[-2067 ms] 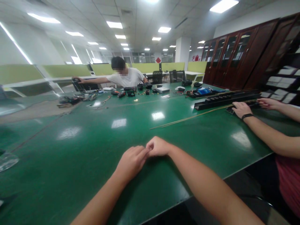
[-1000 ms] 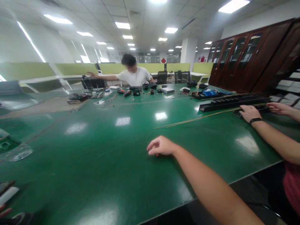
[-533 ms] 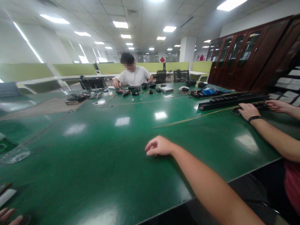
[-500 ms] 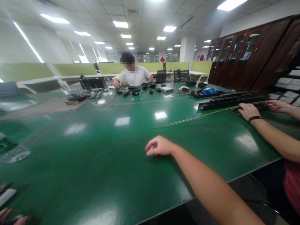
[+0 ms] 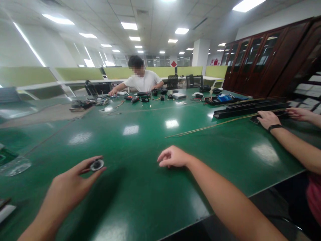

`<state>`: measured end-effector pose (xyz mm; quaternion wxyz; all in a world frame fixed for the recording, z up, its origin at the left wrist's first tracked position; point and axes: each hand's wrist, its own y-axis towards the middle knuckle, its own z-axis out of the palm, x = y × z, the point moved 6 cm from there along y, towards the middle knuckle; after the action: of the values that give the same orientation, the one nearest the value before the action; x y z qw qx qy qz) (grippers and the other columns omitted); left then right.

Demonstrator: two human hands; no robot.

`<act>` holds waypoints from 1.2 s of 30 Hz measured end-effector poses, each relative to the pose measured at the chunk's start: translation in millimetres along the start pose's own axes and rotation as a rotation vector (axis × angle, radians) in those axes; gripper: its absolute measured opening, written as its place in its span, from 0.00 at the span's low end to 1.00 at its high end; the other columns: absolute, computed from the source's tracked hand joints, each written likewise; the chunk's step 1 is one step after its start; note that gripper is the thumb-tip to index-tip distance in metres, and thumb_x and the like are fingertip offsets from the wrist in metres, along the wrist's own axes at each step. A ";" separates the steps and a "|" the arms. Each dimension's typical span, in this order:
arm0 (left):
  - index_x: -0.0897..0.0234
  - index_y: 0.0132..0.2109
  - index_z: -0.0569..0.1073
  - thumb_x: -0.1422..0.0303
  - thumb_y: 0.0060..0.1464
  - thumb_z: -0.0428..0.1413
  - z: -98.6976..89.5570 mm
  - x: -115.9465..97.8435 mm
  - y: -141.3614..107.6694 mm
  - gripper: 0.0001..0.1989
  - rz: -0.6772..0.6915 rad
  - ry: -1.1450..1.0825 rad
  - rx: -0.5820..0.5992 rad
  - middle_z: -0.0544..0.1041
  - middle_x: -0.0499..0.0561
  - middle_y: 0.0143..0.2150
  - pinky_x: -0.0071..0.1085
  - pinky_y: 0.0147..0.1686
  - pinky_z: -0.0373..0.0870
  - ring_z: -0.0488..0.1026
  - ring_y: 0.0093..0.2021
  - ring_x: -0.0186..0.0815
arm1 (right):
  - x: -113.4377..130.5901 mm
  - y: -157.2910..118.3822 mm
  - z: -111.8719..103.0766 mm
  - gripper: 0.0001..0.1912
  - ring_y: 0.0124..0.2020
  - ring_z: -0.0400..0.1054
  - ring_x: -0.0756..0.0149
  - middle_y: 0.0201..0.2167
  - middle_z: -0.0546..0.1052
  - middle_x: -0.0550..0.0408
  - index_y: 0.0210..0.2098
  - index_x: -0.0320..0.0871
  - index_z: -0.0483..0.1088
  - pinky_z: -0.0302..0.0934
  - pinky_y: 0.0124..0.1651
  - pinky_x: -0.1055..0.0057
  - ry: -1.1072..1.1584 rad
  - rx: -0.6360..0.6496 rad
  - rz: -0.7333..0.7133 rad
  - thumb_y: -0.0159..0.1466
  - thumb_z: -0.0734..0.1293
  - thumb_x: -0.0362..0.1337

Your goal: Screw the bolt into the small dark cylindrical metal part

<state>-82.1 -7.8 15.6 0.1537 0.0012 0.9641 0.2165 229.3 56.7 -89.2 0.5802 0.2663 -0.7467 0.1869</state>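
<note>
My left hand (image 5: 71, 184) is raised above the green table (image 5: 140, 197), gripping a small round part (image 5: 97, 164) between thumb and fingers. The part has a silver rim and a dark middle; its exact kind does not show. My right hand (image 5: 174, 156) rests on the tabletop with loosely curled fingers. A gap shows between its thumb and forefinger, and nothing is visible in it. Thin yellowish rods (image 5: 200, 129) lie a little beyond my right hand.
At the right, another person's hands (image 5: 269, 120) work beside a long black channel (image 5: 235, 112). Across the table a person in white (image 5: 144, 82) reaches among tools and electronic parts. A clear plastic bottle (image 5: 16, 164) lies at the left edge.
My left hand has come in from the lower left corner with the round part. My right hand has barely moved. The person opposite has reached further to the left.
</note>
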 end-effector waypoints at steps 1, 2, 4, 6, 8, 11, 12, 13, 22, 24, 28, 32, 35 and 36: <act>0.54 0.50 0.76 0.51 0.52 0.57 12.3 -12.3 11.7 0.21 -0.018 -0.040 0.063 0.81 0.43 0.35 0.38 0.41 0.76 0.79 0.37 0.42 | 0.8 -0.3 -0.2 0.20 0.21 0.67 0.72 0.23 0.76 0.56 0.41 0.36 0.79 0.62 0.27 0.75 0.009 0.002 0.003 0.52 0.76 0.41; 0.55 0.51 0.76 0.52 0.52 0.57 25.8 -29.4 22.1 0.22 0.021 -0.109 0.121 0.81 0.44 0.38 0.39 0.46 0.75 0.79 0.41 0.42 | 1.3 -0.6 -0.5 0.20 0.21 0.67 0.72 0.23 0.75 0.56 0.41 0.36 0.78 0.62 0.27 0.75 0.018 0.004 0.005 0.52 0.76 0.41; 0.59 0.49 0.76 0.55 0.50 0.59 52.0 -61.3 37.5 0.21 0.074 -0.266 0.153 0.81 0.48 0.39 0.40 0.49 0.75 0.79 0.42 0.42 | 1.2 -0.7 -1.3 0.20 0.21 0.67 0.72 0.23 0.75 0.56 0.41 0.36 0.78 0.62 0.27 0.75 0.035 0.004 0.009 0.52 0.76 0.41; 0.62 0.48 0.77 0.58 0.49 0.60 82.1 -85.5 42.9 0.20 0.112 -0.400 0.203 0.81 0.51 0.40 0.39 0.48 0.75 0.79 0.40 0.42 | -0.4 -0.1 -2.6 0.21 0.21 0.67 0.71 0.22 0.75 0.56 0.41 0.35 0.78 0.62 0.27 0.75 0.050 -0.010 0.009 0.51 0.76 0.42; 0.63 0.48 0.76 0.60 0.50 0.60 107.6 -98.9 39.3 0.19 0.141 -0.498 0.226 0.81 0.53 0.42 0.40 0.49 0.76 0.79 0.40 0.41 | -3.1 1.2 -3.6 0.21 0.20 0.68 0.71 0.22 0.75 0.56 0.40 0.35 0.77 0.61 0.26 0.75 0.062 -0.037 0.010 0.51 0.76 0.43; 0.62 0.47 0.75 0.61 0.52 0.60 130.0 -106.7 25.0 0.16 0.213 -0.590 0.275 0.81 0.53 0.46 0.40 0.50 0.75 0.79 0.44 0.41 | -6.6 3.5 -2.4 0.20 0.20 0.67 0.71 0.22 0.75 0.57 0.39 0.36 0.77 0.60 0.25 0.75 0.060 -0.073 0.017 0.51 0.76 0.42; 0.61 0.47 0.75 0.62 0.52 0.60 132.9 -107.7 20.2 0.16 0.242 -0.610 0.300 0.80 0.52 0.47 0.39 0.51 0.75 0.78 0.45 0.40 | -6.8 4.0 -1.1 0.19 0.20 0.67 0.71 0.22 0.74 0.57 0.38 0.37 0.77 0.60 0.25 0.75 0.051 -0.078 0.016 0.51 0.76 0.42; 0.60 0.48 0.75 0.62 0.53 0.60 134.0 -108.4 16.0 0.15 0.269 -0.625 0.324 0.80 0.52 0.48 0.39 0.51 0.75 0.78 0.46 0.40 | -6.4 4.4 0.5 0.17 0.21 0.67 0.71 0.22 0.74 0.57 0.37 0.37 0.77 0.60 0.25 0.75 0.040 -0.077 0.015 0.52 0.76 0.42; 0.58 0.48 0.74 0.66 0.57 0.57 134.3 -115.6 6.4 0.11 0.413 -0.639 0.400 0.79 0.50 0.49 0.35 0.51 0.74 0.77 0.47 0.38 | 1.5 1.0 7.8 0.17 0.25 0.66 0.72 0.23 0.72 0.60 0.33 0.39 0.71 0.60 0.29 0.76 0.003 -0.057 -0.033 0.50 0.78 0.40; 0.58 0.46 0.74 0.67 0.58 0.57 133.9 -118.4 4.2 0.09 0.452 -0.639 0.411 0.79 0.49 0.49 0.34 0.51 0.74 0.77 0.47 0.37 | 0.5 0.9 9.7 0.17 0.25 0.66 0.72 0.23 0.73 0.60 0.34 0.40 0.71 0.60 0.30 0.75 0.002 -0.042 -0.025 0.50 0.77 0.40; 0.58 0.46 0.73 0.69 0.58 0.56 130.7 -120.4 1.3 0.08 0.523 -0.626 0.396 0.77 0.49 0.52 0.35 0.54 0.70 0.75 0.51 0.37 | -0.3 0.9 12.0 0.17 0.24 0.66 0.72 0.23 0.73 0.60 0.35 0.40 0.71 0.61 0.30 0.74 -0.018 -0.026 -0.023 0.51 0.77 0.40; 0.57 0.46 0.73 0.69 0.57 0.58 132.3 -118.9 1.8 0.09 0.536 -0.625 0.379 0.77 0.48 0.51 0.33 0.52 0.70 0.74 0.50 0.36 | 1.2 -0.4 11.5 0.17 0.24 0.65 0.72 0.23 0.72 0.60 0.36 0.40 0.71 0.61 0.30 0.74 -0.044 -0.029 -0.025 0.51 0.77 0.39; 0.56 0.46 0.74 0.70 0.56 0.59 133.7 -119.4 2.4 0.11 0.535 -0.623 0.368 0.77 0.47 0.49 0.32 0.50 0.70 0.75 0.48 0.35 | 2.9 -1.8 10.8 0.16 0.25 0.66 0.72 0.24 0.72 0.61 0.36 0.40 0.71 0.61 0.31 0.75 -0.070 -0.036 -0.030 0.51 0.77 0.38; 0.56 0.46 0.74 0.70 0.56 0.59 133.7 -119.8 2.4 0.11 0.535 -0.624 0.366 0.77 0.47 0.48 0.31 0.49 0.70 0.75 0.47 0.35 | 3.2 -2.1 10.9 0.16 0.25 0.66 0.72 0.24 0.72 0.60 0.36 0.40 0.71 0.61 0.31 0.75 -0.074 -0.035 -0.032 0.51 0.77 0.38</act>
<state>71.6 41.9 -62.7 0.3730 0.3426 0.8599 0.0637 221.7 48.0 -89.0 0.5595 0.2748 -0.7665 0.1545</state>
